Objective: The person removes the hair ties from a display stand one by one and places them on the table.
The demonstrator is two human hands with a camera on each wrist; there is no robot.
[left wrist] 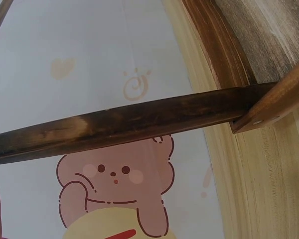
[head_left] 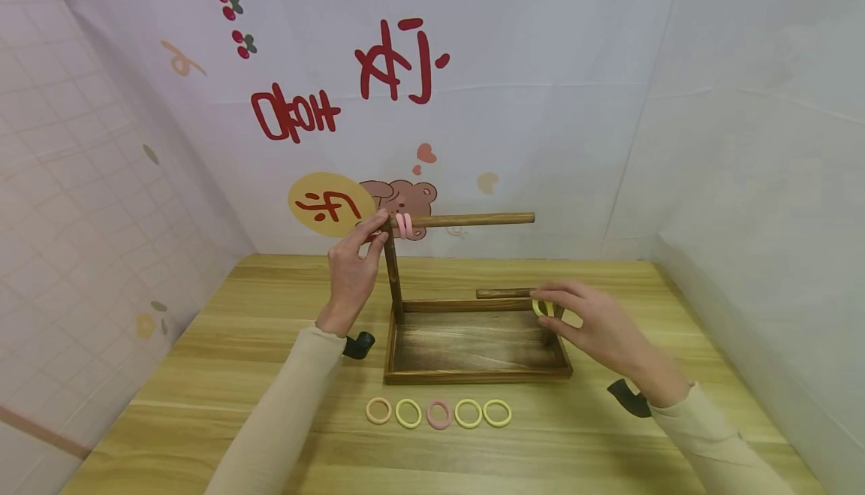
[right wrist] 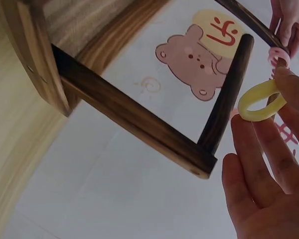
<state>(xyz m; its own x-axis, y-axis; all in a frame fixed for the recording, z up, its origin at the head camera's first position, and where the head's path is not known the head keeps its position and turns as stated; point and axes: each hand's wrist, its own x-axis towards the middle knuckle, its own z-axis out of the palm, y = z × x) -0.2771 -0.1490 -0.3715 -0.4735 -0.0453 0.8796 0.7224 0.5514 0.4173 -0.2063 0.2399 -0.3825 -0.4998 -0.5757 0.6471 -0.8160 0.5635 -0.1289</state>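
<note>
My right hand [head_left: 598, 326] pinches a yellow ring [right wrist: 261, 115] between thumb and fingertips, close to the short lower peg [head_left: 503, 294] of a dark wooden stand. At the top of the stand's tall post [head_left: 394, 277], my left hand [head_left: 354, 270] grips the wood with thumb and fingers. Pink rings [head_left: 404, 225] hang on the long upper rod [head_left: 480, 220] beside those fingers. In the right wrist view the yellow ring is held near the free end of the lower peg. Only a fingertip of the left hand shows in the left wrist view.
The stand's tray base [head_left: 473, 377] sits on the wooden table [head_left: 284, 420]. Before it lies a row of rings: an orange one [head_left: 368, 411], a pink one [head_left: 429, 415] and several yellow ones [head_left: 398, 413]. A printed cloth [head_left: 527, 119] hangs behind.
</note>
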